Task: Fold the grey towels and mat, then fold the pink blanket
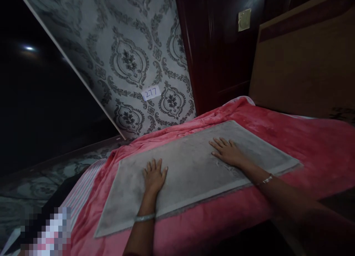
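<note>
A grey towel [188, 171] lies spread out on a pink-red plush blanket [280, 130]. On the towel's left half my left hand [154, 177] rests palm down, its fingers spread. My right hand [227, 152] lies flat on the right half with fingers apart, and small wrinkles show in the cloth beside its palm. Neither hand grips anything. Along the near side, a darker fringe of the towel's underside peeks out below its pale border.
Patterned wallpaper [127, 60] with a paper label reading 277 [151, 93] stands behind. A large cardboard box [302, 60] is at the right, near a dark red door [219, 49]. A black screen-like panel [50, 86] fills the left. Striped cloth [85, 189] shows beside the blanket.
</note>
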A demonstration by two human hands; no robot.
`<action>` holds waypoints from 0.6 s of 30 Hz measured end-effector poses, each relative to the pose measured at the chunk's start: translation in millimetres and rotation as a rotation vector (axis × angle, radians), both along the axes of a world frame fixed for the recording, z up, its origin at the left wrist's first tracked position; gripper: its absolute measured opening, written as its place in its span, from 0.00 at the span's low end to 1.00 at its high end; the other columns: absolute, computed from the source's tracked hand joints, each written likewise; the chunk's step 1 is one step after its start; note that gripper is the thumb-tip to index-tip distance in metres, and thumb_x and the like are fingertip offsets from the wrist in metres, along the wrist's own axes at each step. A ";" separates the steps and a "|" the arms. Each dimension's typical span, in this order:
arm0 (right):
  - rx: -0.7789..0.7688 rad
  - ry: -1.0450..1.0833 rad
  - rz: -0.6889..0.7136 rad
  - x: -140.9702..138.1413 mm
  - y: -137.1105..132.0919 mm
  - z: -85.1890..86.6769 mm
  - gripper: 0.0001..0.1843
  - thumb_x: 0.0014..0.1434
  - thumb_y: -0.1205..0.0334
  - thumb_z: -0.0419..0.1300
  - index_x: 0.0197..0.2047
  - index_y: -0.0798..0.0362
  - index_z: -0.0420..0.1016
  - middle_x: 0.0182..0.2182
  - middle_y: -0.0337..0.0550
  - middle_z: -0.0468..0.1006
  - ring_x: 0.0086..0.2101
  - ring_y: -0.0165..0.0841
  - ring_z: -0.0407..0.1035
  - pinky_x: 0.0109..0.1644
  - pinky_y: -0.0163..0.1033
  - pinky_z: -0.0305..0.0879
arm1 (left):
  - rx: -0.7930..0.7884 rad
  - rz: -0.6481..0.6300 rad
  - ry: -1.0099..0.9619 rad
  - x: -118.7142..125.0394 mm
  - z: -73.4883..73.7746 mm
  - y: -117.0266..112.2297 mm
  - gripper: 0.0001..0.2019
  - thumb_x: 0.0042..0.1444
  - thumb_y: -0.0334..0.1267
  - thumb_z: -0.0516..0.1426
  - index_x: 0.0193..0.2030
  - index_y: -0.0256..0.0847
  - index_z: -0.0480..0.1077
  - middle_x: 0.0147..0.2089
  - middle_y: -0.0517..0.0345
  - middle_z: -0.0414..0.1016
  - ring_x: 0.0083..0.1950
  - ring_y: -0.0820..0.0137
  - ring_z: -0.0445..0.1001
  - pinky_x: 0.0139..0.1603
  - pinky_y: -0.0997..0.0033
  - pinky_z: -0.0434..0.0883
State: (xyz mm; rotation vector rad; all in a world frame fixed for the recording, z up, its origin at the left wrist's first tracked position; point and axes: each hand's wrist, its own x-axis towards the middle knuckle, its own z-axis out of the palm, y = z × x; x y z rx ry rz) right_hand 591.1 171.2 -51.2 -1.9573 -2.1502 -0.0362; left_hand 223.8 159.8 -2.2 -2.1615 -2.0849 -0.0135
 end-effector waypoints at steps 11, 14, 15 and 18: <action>0.173 0.102 -0.131 38.6 23.2 20.5 0.23 0.67 0.54 0.52 0.62 0.49 0.71 0.65 0.53 0.65 0.64 0.45 0.58 0.67 0.60 0.51 | 0.068 -0.020 0.076 -8.7 -12.3 9.3 0.30 0.68 0.51 0.41 0.73 0.45 0.55 0.75 0.45 0.52 0.74 0.47 0.51 0.68 0.41 0.56; 0.132 0.194 -0.434 72.4 39.5 37.7 0.24 0.66 0.57 0.53 0.63 0.54 0.70 0.63 0.58 0.66 0.63 0.47 0.58 0.65 0.59 0.56 | 0.079 -0.022 0.096 -10.4 -16.5 14.0 0.29 0.68 0.51 0.42 0.73 0.46 0.54 0.75 0.46 0.51 0.74 0.49 0.51 0.68 0.42 0.56; 0.112 0.221 -0.501 82.9 45.1 41.3 0.24 0.67 0.57 0.52 0.62 0.56 0.70 0.61 0.60 0.68 0.62 0.49 0.60 0.63 0.59 0.58 | 0.078 -0.019 0.104 -10.6 -17.6 14.8 0.29 0.67 0.51 0.42 0.73 0.46 0.54 0.75 0.47 0.51 0.75 0.49 0.50 0.68 0.42 0.56; 0.042 0.285 -0.620 108.3 61.5 46.8 0.24 0.69 0.55 0.49 0.58 0.59 0.74 0.54 0.63 0.75 0.56 0.50 0.67 0.57 0.56 0.65 | 0.072 -0.010 0.126 -10.9 -20.4 15.2 0.30 0.67 0.50 0.42 0.73 0.45 0.54 0.75 0.47 0.52 0.75 0.49 0.50 0.68 0.42 0.56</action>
